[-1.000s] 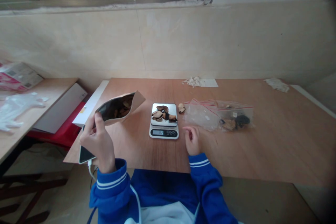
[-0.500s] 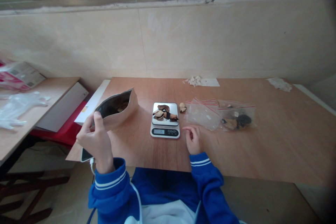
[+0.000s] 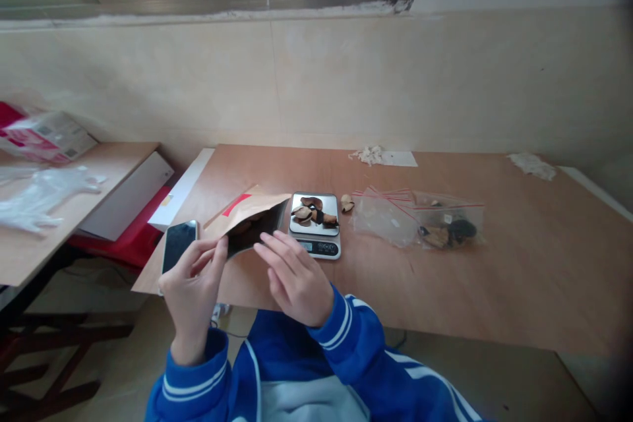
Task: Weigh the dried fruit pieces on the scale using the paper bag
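Observation:
My left hand (image 3: 192, 280) pinches the lower corner of a brown paper pouch (image 3: 250, 219), which lies tilted with its dark open mouth turned toward my right hand. My right hand (image 3: 293, 273) hovers at that mouth with its fingers stretched out and nothing in them. Just right of the pouch stands a small digital scale (image 3: 316, 232) with several brown dried pieces (image 3: 312, 211) on its plate. One loose piece (image 3: 347, 202) lies beside the scale.
A phone (image 3: 177, 244) lies at the table's left front corner. Clear zip bags (image 3: 420, 216) holding dark dried pieces lie right of the scale. Crumpled paper (image 3: 368, 154) and a second scrap (image 3: 531, 165) sit near the wall. A side table (image 3: 103, 171) with plastic gloves and a box stands left.
The pouch has come down from upright and now points right toward the scale. My right hand has left the table by the scale and moved to the pouch mouth. The phone is now uncovered.

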`<action>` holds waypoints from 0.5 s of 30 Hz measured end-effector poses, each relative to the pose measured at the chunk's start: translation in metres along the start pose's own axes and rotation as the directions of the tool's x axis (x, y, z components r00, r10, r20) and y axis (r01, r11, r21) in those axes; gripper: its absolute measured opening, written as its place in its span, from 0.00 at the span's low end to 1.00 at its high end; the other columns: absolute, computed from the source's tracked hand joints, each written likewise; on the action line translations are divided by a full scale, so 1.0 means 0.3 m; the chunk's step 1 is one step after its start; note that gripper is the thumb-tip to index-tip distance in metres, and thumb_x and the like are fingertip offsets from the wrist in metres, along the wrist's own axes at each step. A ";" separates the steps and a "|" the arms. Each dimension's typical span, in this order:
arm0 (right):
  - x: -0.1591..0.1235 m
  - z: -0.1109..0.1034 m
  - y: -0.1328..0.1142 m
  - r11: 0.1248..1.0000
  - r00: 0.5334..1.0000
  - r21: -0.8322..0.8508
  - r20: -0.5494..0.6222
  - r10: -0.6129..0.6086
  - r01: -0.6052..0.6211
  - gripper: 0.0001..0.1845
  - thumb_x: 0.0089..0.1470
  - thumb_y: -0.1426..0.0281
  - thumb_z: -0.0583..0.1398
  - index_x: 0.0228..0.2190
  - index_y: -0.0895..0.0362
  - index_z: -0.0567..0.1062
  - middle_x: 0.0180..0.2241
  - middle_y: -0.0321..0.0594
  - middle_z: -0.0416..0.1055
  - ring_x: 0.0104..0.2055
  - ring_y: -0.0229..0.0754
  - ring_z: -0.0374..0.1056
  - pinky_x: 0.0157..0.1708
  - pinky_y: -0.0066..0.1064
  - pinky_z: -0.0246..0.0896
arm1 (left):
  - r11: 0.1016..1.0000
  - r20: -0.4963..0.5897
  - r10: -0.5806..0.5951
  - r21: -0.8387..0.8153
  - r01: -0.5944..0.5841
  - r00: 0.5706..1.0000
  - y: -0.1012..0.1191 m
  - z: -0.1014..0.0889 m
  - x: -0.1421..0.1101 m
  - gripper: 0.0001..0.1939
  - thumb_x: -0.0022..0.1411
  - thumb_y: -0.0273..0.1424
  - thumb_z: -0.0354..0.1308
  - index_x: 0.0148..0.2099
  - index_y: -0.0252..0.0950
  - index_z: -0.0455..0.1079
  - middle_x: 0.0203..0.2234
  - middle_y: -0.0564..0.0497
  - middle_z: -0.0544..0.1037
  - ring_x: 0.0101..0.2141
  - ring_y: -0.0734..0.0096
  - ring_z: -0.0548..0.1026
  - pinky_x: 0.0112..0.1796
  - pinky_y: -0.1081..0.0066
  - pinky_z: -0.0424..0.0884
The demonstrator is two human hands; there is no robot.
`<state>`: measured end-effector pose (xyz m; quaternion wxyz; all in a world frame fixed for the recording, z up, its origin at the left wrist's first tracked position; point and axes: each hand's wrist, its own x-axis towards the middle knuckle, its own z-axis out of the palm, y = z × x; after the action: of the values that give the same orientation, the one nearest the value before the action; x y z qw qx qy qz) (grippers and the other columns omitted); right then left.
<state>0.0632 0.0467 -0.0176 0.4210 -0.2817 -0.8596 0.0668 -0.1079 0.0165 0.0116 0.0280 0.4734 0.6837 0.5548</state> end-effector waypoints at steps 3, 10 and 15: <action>0.061 0.012 -0.056 0.998 0.991 -0.052 0.136 -0.022 0.029 0.21 0.62 0.76 0.49 0.54 0.64 0.68 0.51 0.48 0.71 0.56 0.46 0.63 0.63 0.41 0.53 | 0.998 -0.069 -0.062 -0.037 0.059 0.996 0.003 -0.001 -0.009 0.12 0.56 0.40 0.63 0.31 0.35 0.74 0.23 0.53 0.75 0.26 0.70 0.77 0.29 0.73 0.75; 0.158 -0.024 -0.082 0.992 0.829 -0.123 0.553 0.089 -0.025 0.10 0.57 0.81 0.54 0.36 0.61 0.75 0.32 0.46 0.76 0.35 0.47 0.72 0.38 0.37 0.69 | 0.994 -0.262 -0.109 -0.051 0.099 0.959 0.032 0.036 -0.024 0.13 0.56 0.40 0.62 0.30 0.34 0.73 0.21 0.54 0.74 0.23 0.72 0.73 0.26 0.73 0.73; 0.289 0.157 -0.017 0.996 0.824 -0.051 0.559 0.092 -0.077 0.10 0.57 0.81 0.54 0.33 0.67 0.76 0.37 0.55 0.77 0.38 0.53 0.74 0.41 0.43 0.69 | 0.997 -0.288 -0.071 -0.058 0.057 0.955 0.044 0.054 -0.046 0.12 0.57 0.38 0.63 0.30 0.34 0.73 0.22 0.53 0.75 0.24 0.72 0.74 0.29 0.71 0.75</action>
<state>-0.0170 0.0950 0.0136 0.1430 -0.2930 -0.9328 0.1537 -0.0830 0.0182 0.0089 -0.0430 0.3638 0.6814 0.6337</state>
